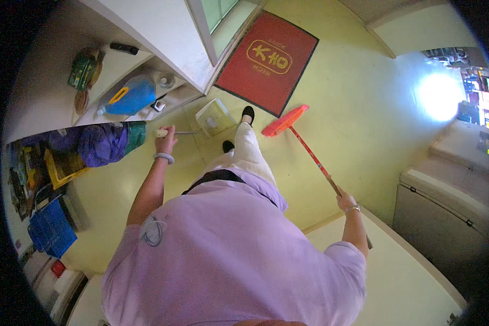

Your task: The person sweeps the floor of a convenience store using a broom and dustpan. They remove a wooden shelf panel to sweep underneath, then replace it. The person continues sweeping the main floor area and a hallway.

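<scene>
My right hand (pixel 346 200) is wrapped round the stick of a broom (pixel 309 149), whose end passes behind along my forearm. The broom's red-orange head (pixel 285 121) is at the floor, close to the corner of a red doormat (pixel 266 60). On the other side, my left hand (pixel 167 140) grips the pale end of a long-handled dustpan. The dustpan's yellowish pan (pixel 215 118) is near the floor beside my foot, left of the broom head. What lies inside the pan is too unclear to tell.
Shelves at the left hold a blue-liquid jug (pixel 129 96). Below them sit purple bags (pixel 104 144), a yellow crate (pixel 60 163) and a blue bag (pixel 51 228). A grey chest-like box (pixel 445 204) stands at the right. A white surface (pixel 386 271) is beside my right arm.
</scene>
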{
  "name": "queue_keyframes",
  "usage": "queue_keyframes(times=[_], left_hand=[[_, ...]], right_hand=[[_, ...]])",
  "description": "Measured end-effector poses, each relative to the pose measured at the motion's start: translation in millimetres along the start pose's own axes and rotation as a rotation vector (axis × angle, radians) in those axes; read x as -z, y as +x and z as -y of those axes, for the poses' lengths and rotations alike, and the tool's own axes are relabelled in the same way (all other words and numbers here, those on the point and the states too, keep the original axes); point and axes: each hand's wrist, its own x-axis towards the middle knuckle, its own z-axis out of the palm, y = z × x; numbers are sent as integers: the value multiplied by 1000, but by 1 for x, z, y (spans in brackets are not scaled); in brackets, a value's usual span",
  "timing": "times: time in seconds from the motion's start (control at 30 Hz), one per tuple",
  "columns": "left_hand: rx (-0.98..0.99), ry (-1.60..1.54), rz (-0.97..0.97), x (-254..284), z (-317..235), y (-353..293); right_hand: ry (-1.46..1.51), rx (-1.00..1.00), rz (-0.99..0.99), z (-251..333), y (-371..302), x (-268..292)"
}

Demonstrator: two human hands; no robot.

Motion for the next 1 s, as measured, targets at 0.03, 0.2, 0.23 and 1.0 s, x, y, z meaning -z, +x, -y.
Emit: queue_keyframes(times=[0.03, 0.2, 0.23, 1.0], left_hand=[[-10, 6, 26, 2, 1, -2], [-34, 2, 45, 2, -2, -10], [-42, 18, 48, 1, -5, -10], [-28, 39, -37, -5, -3, 7]], right_hand=[[34, -33, 126, -4, -1, -11], [-101, -191, 132, 9, 7, -25], [-116, -197, 115, 14, 8, -21], [379, -205, -48, 77, 36, -17]])
